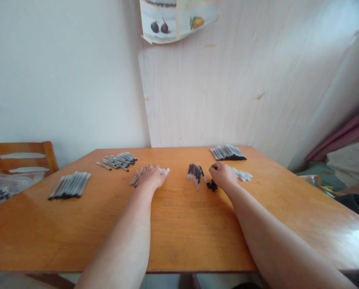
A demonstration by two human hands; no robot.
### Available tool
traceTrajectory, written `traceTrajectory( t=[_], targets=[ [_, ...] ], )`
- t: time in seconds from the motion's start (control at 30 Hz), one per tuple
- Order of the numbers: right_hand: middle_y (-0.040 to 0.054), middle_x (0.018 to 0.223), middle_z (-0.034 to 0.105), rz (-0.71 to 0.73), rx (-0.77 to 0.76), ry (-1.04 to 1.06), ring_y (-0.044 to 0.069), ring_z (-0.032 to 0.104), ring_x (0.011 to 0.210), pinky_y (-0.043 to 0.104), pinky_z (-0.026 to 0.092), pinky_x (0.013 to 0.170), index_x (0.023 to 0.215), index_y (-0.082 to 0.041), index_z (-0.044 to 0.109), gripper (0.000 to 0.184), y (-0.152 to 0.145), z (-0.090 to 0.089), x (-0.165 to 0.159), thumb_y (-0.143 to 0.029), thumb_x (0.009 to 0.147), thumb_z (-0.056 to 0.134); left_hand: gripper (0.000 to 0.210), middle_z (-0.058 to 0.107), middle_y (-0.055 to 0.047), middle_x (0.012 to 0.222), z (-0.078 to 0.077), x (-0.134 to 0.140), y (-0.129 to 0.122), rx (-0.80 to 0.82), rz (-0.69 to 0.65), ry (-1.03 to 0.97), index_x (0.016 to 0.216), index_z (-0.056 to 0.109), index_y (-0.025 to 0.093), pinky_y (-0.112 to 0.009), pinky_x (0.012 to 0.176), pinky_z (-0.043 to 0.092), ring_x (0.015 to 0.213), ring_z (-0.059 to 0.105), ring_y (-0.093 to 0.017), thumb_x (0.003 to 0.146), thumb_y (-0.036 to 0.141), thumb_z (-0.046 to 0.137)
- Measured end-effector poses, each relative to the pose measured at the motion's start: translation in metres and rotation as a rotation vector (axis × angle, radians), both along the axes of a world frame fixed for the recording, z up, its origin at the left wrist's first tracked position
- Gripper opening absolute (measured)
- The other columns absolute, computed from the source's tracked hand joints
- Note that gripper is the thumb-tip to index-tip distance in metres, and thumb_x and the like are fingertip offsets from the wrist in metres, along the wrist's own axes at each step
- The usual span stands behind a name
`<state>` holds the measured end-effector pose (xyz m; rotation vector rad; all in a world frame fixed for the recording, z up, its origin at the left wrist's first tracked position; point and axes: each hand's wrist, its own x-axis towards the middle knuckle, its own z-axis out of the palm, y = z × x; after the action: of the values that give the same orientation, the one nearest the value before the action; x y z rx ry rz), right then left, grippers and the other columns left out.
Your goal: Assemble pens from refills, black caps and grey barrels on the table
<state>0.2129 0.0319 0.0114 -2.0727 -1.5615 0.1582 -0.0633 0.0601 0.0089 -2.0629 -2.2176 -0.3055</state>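
Observation:
My left hand lies with fingers spread over a small pile of white pen barrels, which it partly hides. My right hand is closed, its fingers curled down beside a heap of small black pen parts. Whatever those fingers hold, if anything, is hidden. Between the two hands rests a bunch of dark ink refills with pale ends. Several short white pieces, possibly pen caps, lie just right of my right hand.
On the wooden table, pens with black ends lie in a row at left, a looser pile at back left, and a stack at back right. A wooden chair and a clear plastic bag are beyond the left edge.

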Motion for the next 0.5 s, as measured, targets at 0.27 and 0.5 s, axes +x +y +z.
traceTrajectory(
  t=[0.27,0.5],
  targets=[
    [0.0067,0.088,0.071,0.124,-0.018,-0.042,0.021,0.061,0.083,0.026,0.037,0.062,0.085,-0.023,0.072,0.024,-0.002,0.004,0.002,-0.031,0.078,0.05,0.044,0.053,-0.014,0.133,0.01,0.018,-0.013,0.112,-0.136,0.019,0.112,0.061,0.022,-0.061,0.102,0.027,0.126,0.041,-0.035,0.088,0.051,0.037],
    [0.0058,0.089,0.07,0.337,-0.152,-0.204,0.022,0.06,0.084,0.028,0.036,0.067,0.084,-0.024,0.072,0.02,-0.004,0.008,0.007,-0.037,0.073,0.06,0.036,0.06,-0.012,0.122,0.017,0.025,-0.019,0.111,-0.208,0.018,0.103,0.063,0.022,-0.06,0.1,0.03,0.12,0.046,-0.034,0.087,0.045,0.042]
  ],
)
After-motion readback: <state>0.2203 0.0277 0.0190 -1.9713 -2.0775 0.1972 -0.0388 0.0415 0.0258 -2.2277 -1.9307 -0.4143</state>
